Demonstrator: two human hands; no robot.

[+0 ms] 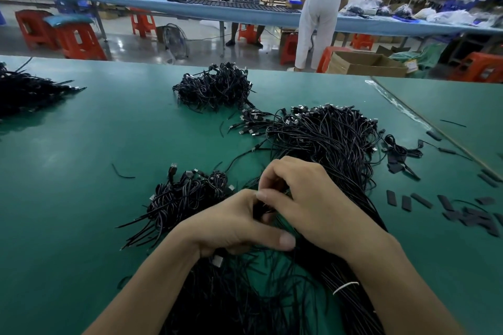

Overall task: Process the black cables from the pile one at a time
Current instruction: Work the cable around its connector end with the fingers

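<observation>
A large pile of black cables [326, 139] with metal plugs lies on the green table [81, 171], running down under my arms to the front edge, bound near the bottom by a white tie [345, 287]. My left hand [234, 226] and my right hand [307, 198] meet over this pile. Both pinch a small black cable piece [261, 211] between their fingertips. My left hand also holds a cable whose silver plug [217, 261] hangs below the palm. Most of the held piece is hidden by the fingers.
A smaller bundle of coiled cables [185, 196] lies left of my hands, another heap [215, 87] sits further back, and a third [27, 92] at the far left. Several short black sleeves [462, 209] are scattered at the right. Beyond the table two people work by a long bench.
</observation>
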